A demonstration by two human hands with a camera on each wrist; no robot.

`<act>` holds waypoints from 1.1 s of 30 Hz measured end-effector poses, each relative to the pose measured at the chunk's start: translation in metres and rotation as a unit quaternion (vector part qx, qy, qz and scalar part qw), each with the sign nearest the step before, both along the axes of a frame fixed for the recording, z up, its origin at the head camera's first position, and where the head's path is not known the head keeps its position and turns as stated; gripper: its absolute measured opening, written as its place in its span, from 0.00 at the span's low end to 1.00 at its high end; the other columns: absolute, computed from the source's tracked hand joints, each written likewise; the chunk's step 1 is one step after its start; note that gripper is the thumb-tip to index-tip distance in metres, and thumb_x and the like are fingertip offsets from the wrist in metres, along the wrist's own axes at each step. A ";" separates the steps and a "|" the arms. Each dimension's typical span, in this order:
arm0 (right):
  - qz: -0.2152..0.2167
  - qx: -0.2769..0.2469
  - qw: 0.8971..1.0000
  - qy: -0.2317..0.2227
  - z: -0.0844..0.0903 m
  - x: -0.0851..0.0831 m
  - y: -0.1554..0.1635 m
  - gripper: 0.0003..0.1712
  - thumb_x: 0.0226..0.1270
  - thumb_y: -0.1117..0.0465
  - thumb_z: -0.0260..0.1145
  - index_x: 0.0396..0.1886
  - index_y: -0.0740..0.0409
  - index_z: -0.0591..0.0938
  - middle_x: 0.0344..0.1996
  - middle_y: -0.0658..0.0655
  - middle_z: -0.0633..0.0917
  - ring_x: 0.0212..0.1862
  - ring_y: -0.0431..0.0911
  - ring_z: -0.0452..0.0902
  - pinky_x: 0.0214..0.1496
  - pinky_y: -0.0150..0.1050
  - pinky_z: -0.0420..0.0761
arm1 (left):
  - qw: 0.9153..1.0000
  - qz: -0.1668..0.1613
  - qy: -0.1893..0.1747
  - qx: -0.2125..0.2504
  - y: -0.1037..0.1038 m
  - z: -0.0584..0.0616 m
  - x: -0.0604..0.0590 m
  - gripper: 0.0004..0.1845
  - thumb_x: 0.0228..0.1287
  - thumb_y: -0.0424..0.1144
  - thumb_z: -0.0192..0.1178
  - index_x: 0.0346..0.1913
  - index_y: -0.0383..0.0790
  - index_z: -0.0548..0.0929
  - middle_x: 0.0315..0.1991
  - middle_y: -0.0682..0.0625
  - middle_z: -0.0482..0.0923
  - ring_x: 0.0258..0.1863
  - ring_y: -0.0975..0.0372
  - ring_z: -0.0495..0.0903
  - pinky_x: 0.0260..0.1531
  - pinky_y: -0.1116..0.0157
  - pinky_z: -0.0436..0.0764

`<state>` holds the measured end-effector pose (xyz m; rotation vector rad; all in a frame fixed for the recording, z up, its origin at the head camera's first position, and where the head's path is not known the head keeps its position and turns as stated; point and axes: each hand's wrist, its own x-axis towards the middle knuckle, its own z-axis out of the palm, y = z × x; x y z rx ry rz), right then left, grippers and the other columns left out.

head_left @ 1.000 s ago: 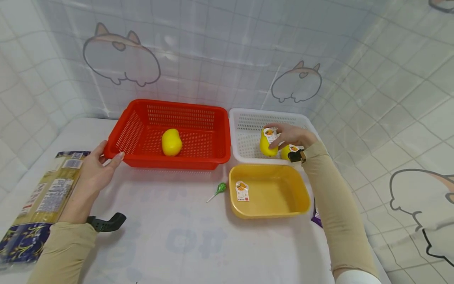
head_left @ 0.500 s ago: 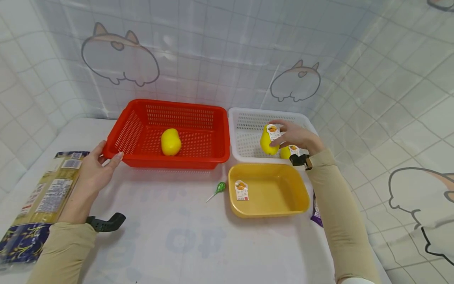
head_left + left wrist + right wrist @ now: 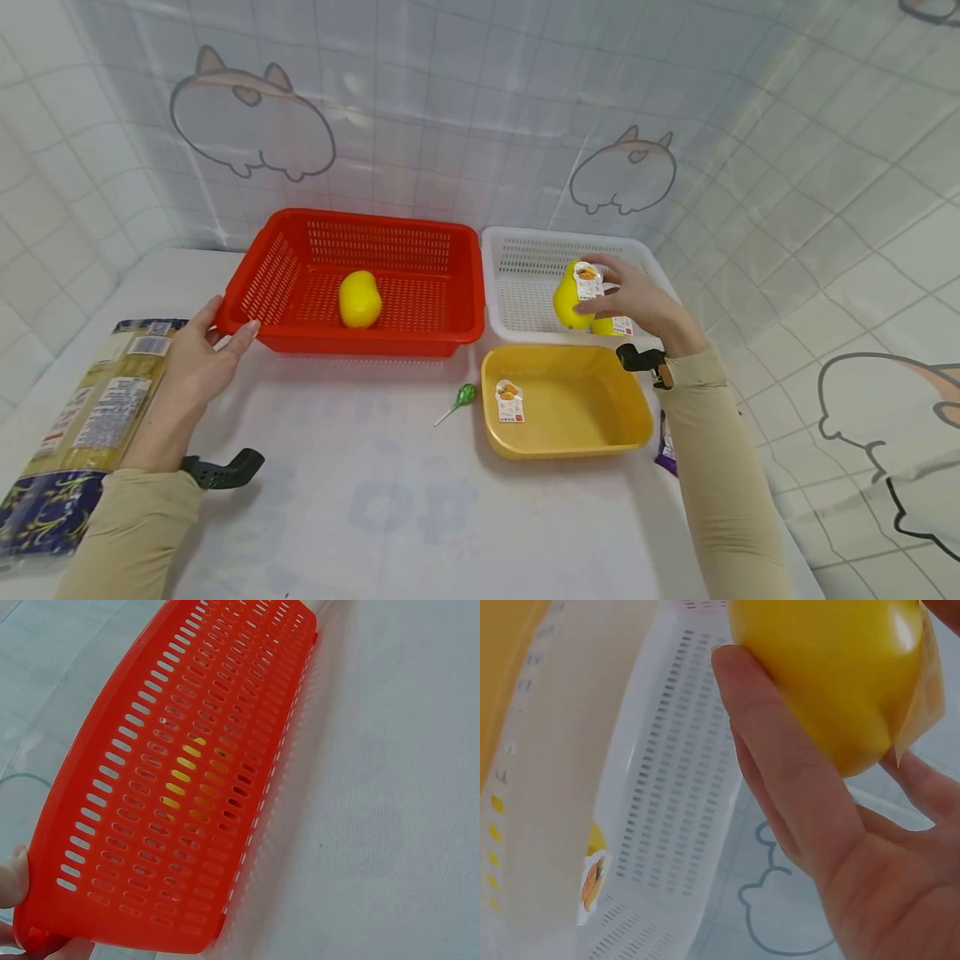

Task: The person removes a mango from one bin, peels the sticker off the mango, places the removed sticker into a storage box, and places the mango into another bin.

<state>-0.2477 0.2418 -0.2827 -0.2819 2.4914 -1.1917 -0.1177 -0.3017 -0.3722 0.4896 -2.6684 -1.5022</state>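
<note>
At the near left corner of the red basket, my left hand grips the rim between thumb and fingers. Inside that basket lies one yellow mango, glimpsed through the slots in the left wrist view. My right hand holds another yellow mango, which bears a white sticker, over the white basket. The right wrist view has this mango between fingers and thumb, apart from the basket wall. Below the hand a further stickered mango lies in the white basket, partly hidden.
A yellow tub with a mango sticker inside stands before the white basket. Beside it lies a green lollipop. Noodle packs lie by my left arm, and a purple wrapper is partly under my right arm.
My right hand has raised the mango a little and shifted it slightly right, its wrist swinging right and nearer. The left hand keeps its grip on the red basket.
</note>
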 end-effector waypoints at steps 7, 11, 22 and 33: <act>-0.010 0.004 1.000 0.020 -0.001 0.018 0.001 0.53 0.58 0.53 0.78 0.78 0.43 0.59 0.75 0.63 0.60 0.69 0.61 0.62 0.69 0.63 0.70 | 1.000 -0.001 0.004 0.002 0.000 0.000 -0.001 0.46 0.74 0.58 0.49 0.80 0.46 0.34 0.80 0.37 0.43 0.75 0.38 0.52 0.64 0.42 0.68; -0.015 0.007 0.999 0.043 -0.005 0.026 -0.001 0.53 0.55 0.51 0.80 0.77 0.41 0.61 0.68 0.58 0.71 0.67 0.58 0.67 0.66 0.58 0.74 | 1.000 -0.002 0.003 0.002 0.000 0.000 -0.001 0.46 0.74 0.58 0.48 0.80 0.46 0.34 0.80 0.37 0.43 0.75 0.38 0.53 0.64 0.42 0.68; -0.023 -0.009 0.998 0.064 -0.009 0.054 -0.021 0.53 0.56 0.52 0.79 0.78 0.39 0.60 0.65 0.56 0.74 0.59 0.56 0.74 0.60 0.48 0.80 | 1.000 0.003 -0.001 0.006 0.000 0.000 -0.002 0.45 0.74 0.58 0.48 0.80 0.48 0.34 0.81 0.38 0.42 0.76 0.38 0.52 0.65 0.41 0.68; -0.027 -0.031 0.998 0.053 -0.014 0.074 -0.045 0.51 0.54 0.53 0.79 0.75 0.32 0.63 0.63 0.51 0.74 0.60 0.55 0.73 0.54 0.45 0.80 | 1.000 0.003 0.000 0.005 -0.001 -0.003 -0.002 0.45 0.74 0.58 0.48 0.80 0.48 0.33 0.81 0.39 0.41 0.76 0.39 0.51 0.65 0.42 0.67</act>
